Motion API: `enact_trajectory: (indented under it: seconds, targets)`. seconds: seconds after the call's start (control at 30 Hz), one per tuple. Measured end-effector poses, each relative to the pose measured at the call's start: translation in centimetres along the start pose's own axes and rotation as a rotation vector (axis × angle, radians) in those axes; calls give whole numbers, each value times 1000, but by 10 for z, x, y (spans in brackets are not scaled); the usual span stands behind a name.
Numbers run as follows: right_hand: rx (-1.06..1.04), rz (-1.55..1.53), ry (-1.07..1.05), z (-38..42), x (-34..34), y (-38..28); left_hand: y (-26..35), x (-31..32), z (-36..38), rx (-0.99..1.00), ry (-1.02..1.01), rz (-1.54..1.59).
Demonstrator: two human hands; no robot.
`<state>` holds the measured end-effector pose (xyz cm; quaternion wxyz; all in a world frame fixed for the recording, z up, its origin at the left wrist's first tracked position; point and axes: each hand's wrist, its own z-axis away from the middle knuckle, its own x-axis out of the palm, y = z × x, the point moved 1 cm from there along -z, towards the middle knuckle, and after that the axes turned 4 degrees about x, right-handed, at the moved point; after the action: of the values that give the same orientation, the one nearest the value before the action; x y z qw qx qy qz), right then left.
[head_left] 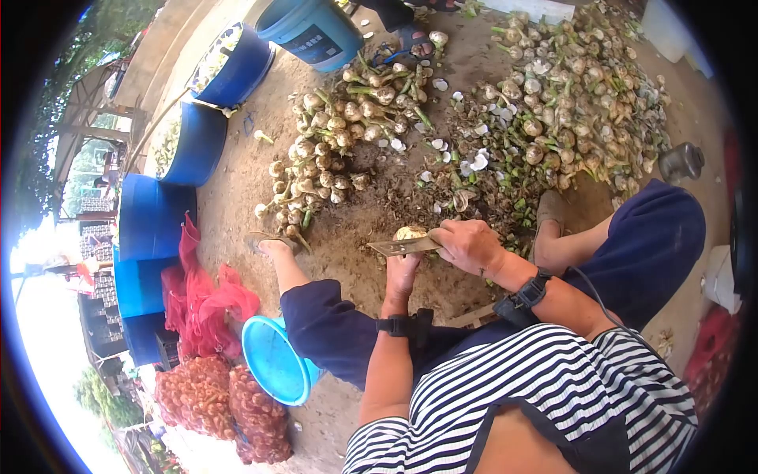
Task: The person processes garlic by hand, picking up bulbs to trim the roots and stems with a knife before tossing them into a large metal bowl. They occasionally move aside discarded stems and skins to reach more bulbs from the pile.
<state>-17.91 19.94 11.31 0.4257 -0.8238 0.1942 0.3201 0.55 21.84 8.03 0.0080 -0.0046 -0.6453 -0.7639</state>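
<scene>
My right hand (471,243) is wrapped round the handle end of a flat, wide-bladed knife (392,247). The blade points left and lies across the front of a pale garlic bulb (410,232). Below the blade, my left hand (402,271) grips the bulb from underneath; the knife hides part of its fingers. Both hands are held between my knees, over ground strewn with trimmings (418,193).
Garlic with stalks (332,130) lies ahead to the left, and a larger garlic heap (580,103) to the right. Blue barrels (158,217) line the left side. A light-blue basin (276,359) stands near my left knee, beside filled net bags (225,403). Another person's foot (416,41) shows at the top.
</scene>
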Motion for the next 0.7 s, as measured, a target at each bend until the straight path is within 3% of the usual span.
enact_trajectory:
  seconds: [0.2, 0.27, 0.3, 0.33, 0.4, 0.47, 0.5, 0.6, 0.63, 0.7]
  targets:
    - [26, -9, 50, 6, 1, 4, 12, 6, 5, -44, -58, 22]
    - [123, 27, 10, 16, 17, 22, 12, 5, 6, -50, -82, 81]
    - [169, 46, -12, 23, 25, 36, 15, 10, 7, 38, -137, 88]
    - [389, 42, -116, 35, 31, 60, 21, 18, 8, 128, -196, 94]
    - [834, 15, -322, 58, 41, 96, 45, 27, 5, 130, -291, 123]
    - [816, -77, -224, 46, 33, 88, 73, 31, -2, 112, -344, 79]
    - [804, -124, -173, 39, 28, 85, 73, 21, -11, 261, -316, -390]
    - [667, -168, -131, 34, 29, 69, 43, -5, -20, 158, -197, -280]
    - [633, -157, -129, 30, 27, 63, 41, -2, -13, 38, -156, -27]
    - [534, -132, -50, 18, 23, 52, 20, 1, -13, -23, -13, 169]
